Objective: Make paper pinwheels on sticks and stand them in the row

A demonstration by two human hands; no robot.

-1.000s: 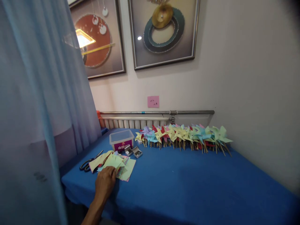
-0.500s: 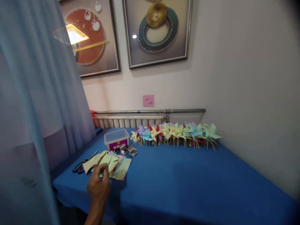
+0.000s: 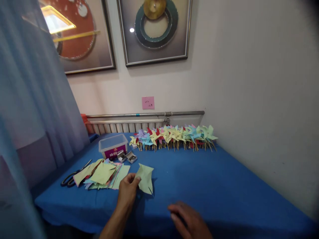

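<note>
My left hand (image 3: 129, 191) pinches the left edge of a pale green paper square (image 3: 146, 178) with slits cut in from its corners. It holds the sheet just over the blue cloth. Left of that hand lies a loose pile of coloured cut paper (image 3: 102, 173), pale yellow-green on top. My right hand (image 3: 188, 219), somewhat blurred, is low in the view, to the right of the sheet and apart from it. Its thumb and forefinger are apart, and nothing shows between them.
Black-handled scissors (image 3: 72, 177) lie by the pile. Behind are a clear plastic tub (image 3: 113, 142) and two small open boxes of metal bits (image 3: 131, 157). Many paper pinwheels on sticks (image 3: 174, 134) line the back of the blue-covered table (image 3: 211, 186). A curtain (image 3: 50, 116) hangs left.
My left hand has moved right from the paper pile, bringing the green sheet away from it. My right hand has come into view at the bottom. The view has shifted rightward.
</note>
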